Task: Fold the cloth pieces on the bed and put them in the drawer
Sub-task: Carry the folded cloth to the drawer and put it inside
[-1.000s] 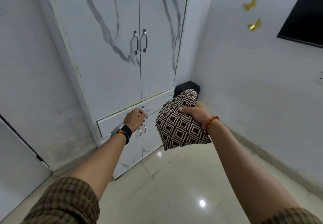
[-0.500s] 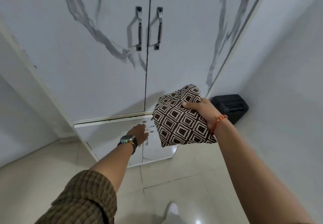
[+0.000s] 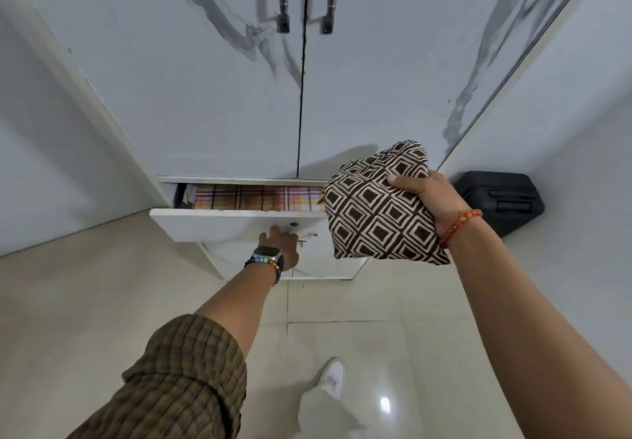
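My right hand grips a folded brown-and-white diamond-patterned cloth, held in the air above the right end of the drawer. The white drawer at the foot of the wardrobe stands pulled partly out. Inside it lies a folded plaid cloth in pink, brown and yellow, with some darker fabric at the left end. My left hand grips the drawer's metal handle on its front; the fingers are hidden behind the hand.
Two tall marble-patterned wardrobe doors with metal handles stand shut above the drawer. A black suitcase sits on the floor against the right wall. My white shoe stands on the glossy tiled floor.
The drawer has slid out from shut to partly open under my left hand. I have come closer to the wardrobe, and the patterned cloth stays in my right hand.
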